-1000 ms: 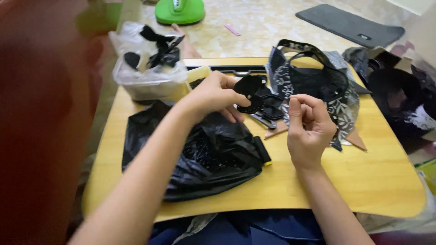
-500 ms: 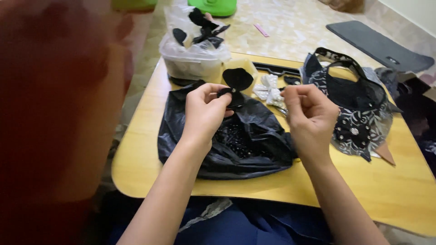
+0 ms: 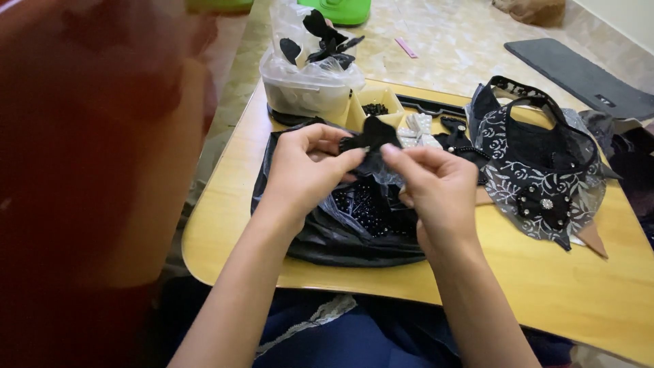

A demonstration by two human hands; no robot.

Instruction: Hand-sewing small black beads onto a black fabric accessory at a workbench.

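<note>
Setting: yellow wooden lap table (image 3: 286,272) over a pale marbled floor (image 3: 449,48); every place below is given relative to this table.
View: head camera only, looking down along both forearms.
Left hand (image 3: 303,170): over the table's middle, fingers curled narrow, pinching the near-left edge of a small black fabric piece (image 3: 373,136).
Right hand (image 3: 439,187): just right of the left hand, thumb and forefinger closed on the same fabric piece from its right side; whether a needle or a bead sits between the fingertips cannot be told.
Fabric piece: held up off the table between the two hands, above the black plastic bag (image 3: 340,232).
Bag: spread on the table's middle, open, with small black beads (image 3: 364,208) showing inside.
Change: a second ago the left hand reached toward the table's far side where the piece lay, and the right hand was apart; half a second ago the piece was lifted; now both hands meet on it over the bag.
Meaning: judged from that, the picking-up is done and close finger work on the piece is in hand, with the beads directly below.
Far side of table: clear plastic tub (image 3: 306,85) holding more black pieces, a small yellow tray (image 3: 375,105) of dark beads beside it.
Right side of table: black patterned garment part (image 3: 538,170) with a jewelled centre.
Beyond table: green object (image 3: 337,10), grey mat (image 3: 579,75).
</note>
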